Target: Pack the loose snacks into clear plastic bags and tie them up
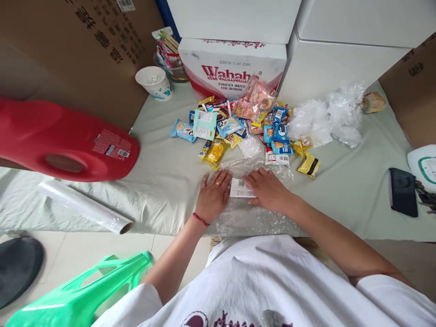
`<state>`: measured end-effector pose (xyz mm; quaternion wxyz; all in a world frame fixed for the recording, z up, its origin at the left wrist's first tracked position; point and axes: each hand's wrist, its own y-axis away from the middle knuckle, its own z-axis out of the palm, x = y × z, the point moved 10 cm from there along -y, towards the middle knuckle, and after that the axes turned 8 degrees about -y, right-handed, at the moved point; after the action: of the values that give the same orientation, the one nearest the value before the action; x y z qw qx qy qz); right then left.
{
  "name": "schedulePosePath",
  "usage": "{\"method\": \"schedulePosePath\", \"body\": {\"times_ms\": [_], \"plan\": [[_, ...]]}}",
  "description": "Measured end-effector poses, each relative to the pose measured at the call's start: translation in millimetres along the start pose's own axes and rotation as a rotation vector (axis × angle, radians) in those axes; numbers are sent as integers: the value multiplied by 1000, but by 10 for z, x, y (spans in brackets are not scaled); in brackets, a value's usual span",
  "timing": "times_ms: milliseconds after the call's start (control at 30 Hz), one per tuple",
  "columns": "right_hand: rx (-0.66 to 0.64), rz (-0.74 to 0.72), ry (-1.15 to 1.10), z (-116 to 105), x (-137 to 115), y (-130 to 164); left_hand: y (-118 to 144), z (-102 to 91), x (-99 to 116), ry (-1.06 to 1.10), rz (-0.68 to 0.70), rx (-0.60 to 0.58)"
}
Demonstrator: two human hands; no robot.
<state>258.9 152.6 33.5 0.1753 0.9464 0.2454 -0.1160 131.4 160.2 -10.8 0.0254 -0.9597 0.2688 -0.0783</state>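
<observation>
A pale grey-green cloth (pixel 163 181) covers the low desk, with soft wrinkles near its front edge. Behind it stand brown cardboard boxes (pixel 85 50) on the left and white boxes (pixel 340 45) on the right, like a wall. The floor (pixel 85 254) has light tiles. The light is even and soft.

Snack packets (pixel 245 122) lying behind clear bag (pixel 254 213); Wahaha box (pixel 231 63) sitting behind them, paper cup (pixel 154 81) left, phone (pixel 403 191) far right, film roll (pixel 85 206) lying left.

Red jug (pixel 64 141) cut off left (label unreadable); white label (pixel 241 188) partly hand-covered.
</observation>
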Motion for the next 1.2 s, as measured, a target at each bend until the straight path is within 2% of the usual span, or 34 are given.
{"method": "schedulePosePath", "body": {"times_ms": [133, 367, 633, 867, 967, 1033, 1133, 1200], "plan": [[26, 21, -61, 65, 36, 70, -5, 5, 0, -14, 0, 6], [65, 55, 77, 108, -12, 41, -8, 5, 1, -10, 1, 1], [-41, -79, 114, 99, -119, 103, -4, 12, 1, 20, -13, -13], [-70, -25, 4, 187, -17, 64, 9, -10, -149, 170, -43, 8], [-52, -47, -42, 152, 36, 50, 17, -108, -271, 273, -44, 86], [6, -109, -79, 42, 19, 116, 71, -232, -356, 300, -69, 161], [183, -176, -166, -225, 29, 434, 304, -531, -445, 276, -136, 334], [283, -156, -240, -321, 123, 774, 526, -726, -321, 295, -33, 430]]}}
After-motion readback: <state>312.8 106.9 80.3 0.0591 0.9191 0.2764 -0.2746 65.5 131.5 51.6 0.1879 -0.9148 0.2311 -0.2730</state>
